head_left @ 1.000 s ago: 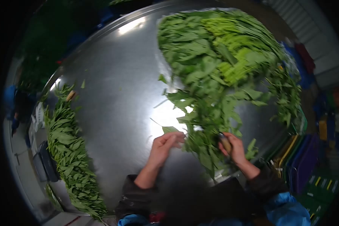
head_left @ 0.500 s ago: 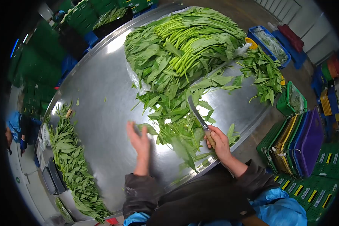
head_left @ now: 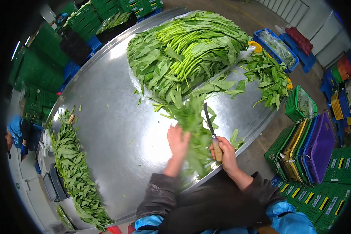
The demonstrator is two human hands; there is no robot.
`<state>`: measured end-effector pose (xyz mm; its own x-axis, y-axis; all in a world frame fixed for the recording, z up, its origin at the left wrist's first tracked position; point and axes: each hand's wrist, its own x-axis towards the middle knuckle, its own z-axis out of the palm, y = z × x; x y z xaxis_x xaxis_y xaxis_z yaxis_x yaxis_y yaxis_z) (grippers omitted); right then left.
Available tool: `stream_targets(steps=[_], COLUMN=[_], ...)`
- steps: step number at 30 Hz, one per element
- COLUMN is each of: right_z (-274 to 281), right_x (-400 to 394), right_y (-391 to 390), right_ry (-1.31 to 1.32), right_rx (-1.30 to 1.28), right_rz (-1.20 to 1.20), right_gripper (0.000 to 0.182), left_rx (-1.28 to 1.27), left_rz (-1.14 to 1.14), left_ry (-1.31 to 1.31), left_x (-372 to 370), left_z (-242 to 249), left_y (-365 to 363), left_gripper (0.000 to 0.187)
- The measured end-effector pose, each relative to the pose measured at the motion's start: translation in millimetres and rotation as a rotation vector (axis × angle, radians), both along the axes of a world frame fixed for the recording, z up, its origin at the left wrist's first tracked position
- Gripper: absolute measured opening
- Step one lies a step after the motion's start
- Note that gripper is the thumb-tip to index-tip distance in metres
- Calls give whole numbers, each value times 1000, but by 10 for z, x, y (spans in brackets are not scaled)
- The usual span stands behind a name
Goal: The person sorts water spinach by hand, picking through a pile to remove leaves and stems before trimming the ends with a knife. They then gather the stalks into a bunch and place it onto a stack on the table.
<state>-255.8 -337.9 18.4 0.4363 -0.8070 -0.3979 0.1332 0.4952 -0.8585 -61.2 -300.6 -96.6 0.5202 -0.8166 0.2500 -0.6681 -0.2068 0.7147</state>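
Observation:
My right hand [head_left: 227,155] is wrapped round the wooden handle of a knife [head_left: 211,128], its dark, slightly curved blade pointing away from me. My left hand [head_left: 177,141], a little blurred, has fingers apart and sits against the left edge of some loose leafy greens [head_left: 197,142]. Those greens are smeared by motion and lie between my two hands, near the table's front edge. Beyond them, a big heap of long-stemmed leafy greens [head_left: 191,50] rests on clear plastic on the metal table [head_left: 109,117].
A long row of leafy greens [head_left: 78,171] lies along the table's left side. A smaller pile [head_left: 269,78] sits at the right edge. Stacked baskets [head_left: 319,144], a green basket [head_left: 301,103] and a blue crate [head_left: 277,48] stand to the right. At far left is another person [head_left: 17,132].
My left hand has moved right, up against the loose greens, which are bunched closer together and shifted toward the knife. The knife's blade points more straight ahead.

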Motion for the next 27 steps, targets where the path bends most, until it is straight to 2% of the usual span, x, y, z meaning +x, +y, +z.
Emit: stream_targets(steps=[1, 2, 4, 5, 7, 9, 10, 12, 13, 15, 17, 18, 20, 22, 24, 26, 27], right_z=[-18, -24, 20, 30, -46, -127, -132, -179, -203, -227, -195, -153, -56, -18, -46, -78, -92], right_x=[48, 93, 175, 206, 249, 301, 304, 298, 302, 347, 368, 381, 399, 385, 387, 345, 338], right_y=[0, 3, 3, 20, 91, 233, 305, 422, 469, 510, 482, 458, 400, 383, 413, 449, 479], right_ry=[-22, -43, -66, -99, -143, -45, -64, -84, -100, -111, -57, -86, -87, -81, -62, -31, -24], right_rx=[-11, -19, -49, -82, -77, -116, -91, -85, -88, -18, 10, 16, -11, -50, -41, -35, -35], right_rz=[1, 3, 24, 39, 98, 188, 243, 272, 306, 263, 198, 179, 161, 133, 137, 129, 157], right_gripper=[34, 35, 35, 35, 34, 32, 31, 32, 32, 32, 31, 31, 30, 28, 28, 28, 29], left_rx=[-20, -17, 80, 92, 61, 16, 47, 232, 233, 403, 317, 314, 94, 22, 122, 214, 212], left_rz=[-88, -80, -320, -299, -229, 20, 133, 512, 515, 506, -52, -45, -454, 13, 323, 522, 515], left_ry=[92, 97, 11, 20, 143, 112, -85, -222, -226, -356, 281, 287, -143, 97, -50, 25, 33], left_x=[-242, -354, -456, -434, -208, 130, 359, 674, 584, 284, -222, -213, -137, 268, 942, 1428, 1348], left_z=[80, 224, 543, 606, 684, 541, 557, 345, 250, 106, 574, 748, 955, 718, 478, 369, 284], left_y=[21, 4, -8, 104, 370, 867, 1143, 1742, 1859, 1909, 1516, 1458, 1317, 1382, 1380, 1291, 1241], left_gripper=[43, 43, 45, 45, 51, 59, 61, 62, 62, 64, 64, 64, 62, 59, 58, 57, 57])
